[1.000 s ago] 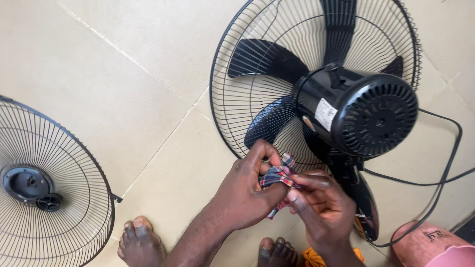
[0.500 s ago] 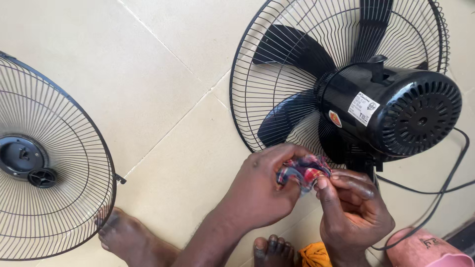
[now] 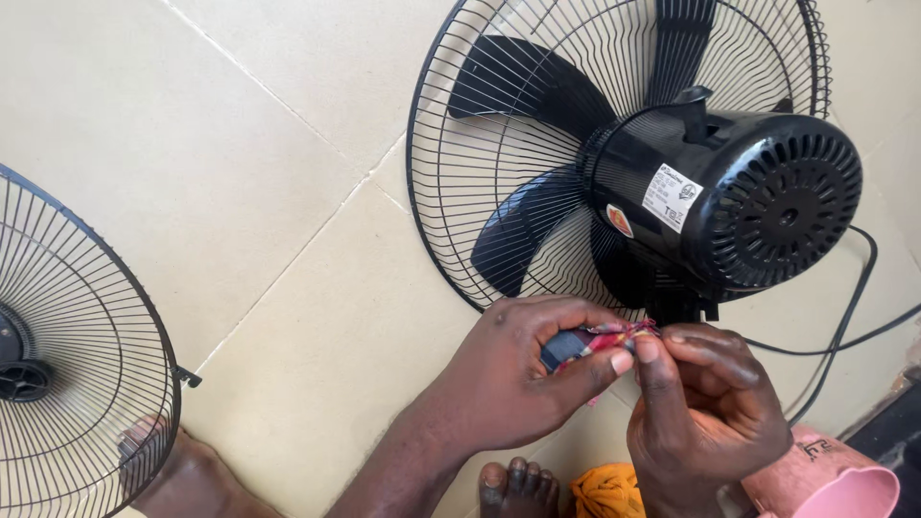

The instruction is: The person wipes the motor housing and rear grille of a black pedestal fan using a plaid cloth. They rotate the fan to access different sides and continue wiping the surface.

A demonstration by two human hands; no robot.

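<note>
just below the black fan motor housing, a small plaid cloth scrap is pinched between the left hand and right hand, both closed on it, and could likely be snagged on the wire guard if dragged carelessly.

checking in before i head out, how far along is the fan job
Done: the front grille is off and lies apart on the tiled floor. In hand: the left hand and right hand pinch a small plaid cloth beside the motor housing. Left: the black blades sit in the rear guard, front uncovered.
</note>
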